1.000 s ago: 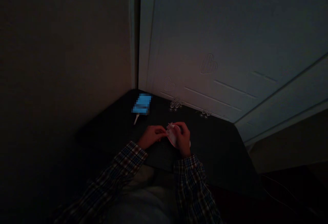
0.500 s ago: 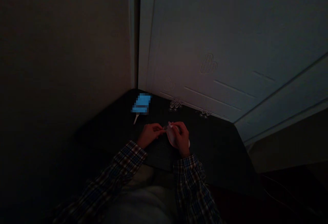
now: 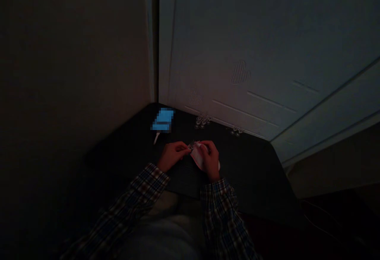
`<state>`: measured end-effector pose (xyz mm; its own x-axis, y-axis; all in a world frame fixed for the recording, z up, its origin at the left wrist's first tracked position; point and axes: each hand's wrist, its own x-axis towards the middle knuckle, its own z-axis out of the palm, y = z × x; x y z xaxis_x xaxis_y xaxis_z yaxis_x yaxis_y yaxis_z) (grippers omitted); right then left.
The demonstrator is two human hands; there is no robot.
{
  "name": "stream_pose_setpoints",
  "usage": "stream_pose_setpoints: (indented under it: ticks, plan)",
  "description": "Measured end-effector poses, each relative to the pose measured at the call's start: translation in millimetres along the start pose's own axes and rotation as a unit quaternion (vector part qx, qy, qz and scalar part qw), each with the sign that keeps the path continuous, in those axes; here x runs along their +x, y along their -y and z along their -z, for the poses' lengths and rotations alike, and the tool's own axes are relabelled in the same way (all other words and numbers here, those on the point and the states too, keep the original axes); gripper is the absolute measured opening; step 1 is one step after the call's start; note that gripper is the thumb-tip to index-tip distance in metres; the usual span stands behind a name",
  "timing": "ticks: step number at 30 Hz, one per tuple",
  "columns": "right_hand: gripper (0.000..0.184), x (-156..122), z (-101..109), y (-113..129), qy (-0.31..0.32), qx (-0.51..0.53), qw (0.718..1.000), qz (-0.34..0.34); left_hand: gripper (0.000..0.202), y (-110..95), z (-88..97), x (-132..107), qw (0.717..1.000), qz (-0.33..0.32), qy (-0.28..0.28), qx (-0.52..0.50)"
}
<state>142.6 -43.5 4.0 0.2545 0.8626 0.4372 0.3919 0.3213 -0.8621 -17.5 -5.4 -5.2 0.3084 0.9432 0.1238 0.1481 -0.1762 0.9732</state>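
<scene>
Over the dark table, my right hand (image 3: 210, 160) grips a pale piece with a pink edge (image 3: 198, 157), perhaps a small pouch; its exact kind is unclear in the dim light. My left hand (image 3: 173, 155) is closed in a pinch on a small clear, shiny piece (image 3: 190, 146) at the upper left edge of the pale one. The fingertips of both hands are close together, and the right fingers cover part of the pale piece.
Toward the back of the black table (image 3: 252, 169) lie a cluster of small clear round pieces (image 3: 202, 121) and a smaller group (image 3: 236, 130). A blurred bright blue screen (image 3: 163, 119) with a white cable (image 3: 156, 137) sits at back left. A white panel with hearts (image 3: 240, 72) stands behind.
My left hand has shifted very slightly, and the pale piece's left edge looks straighter. The clear piece shows a little more above the fingers. The view has moved slightly.
</scene>
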Motion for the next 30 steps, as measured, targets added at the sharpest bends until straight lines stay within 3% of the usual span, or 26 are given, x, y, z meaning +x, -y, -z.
stream_pose_setpoints:
  ticks: [16, 25, 30]
  plan:
    - [0.016, -1.5, 0.8, 0.7, 0.01, 0.004, 1.0, 0.002, 0.021, -6.6, -2.0, -4.0, 0.995, 0.001, 0.098, 0.017]
    - [0.014, -2.1, 1.4, 6.1, 0.024, -0.024, 0.998, 0.058, 0.018, -4.9, -3.5, -3.3, 0.994, -0.005, 0.111, 0.013]
    - [0.014, -2.2, 1.4, 9.0, 0.028, -0.027, 0.997, 0.065, 0.023, 0.5, -3.0, -1.0, 0.996, -0.01, 0.079, 0.039]
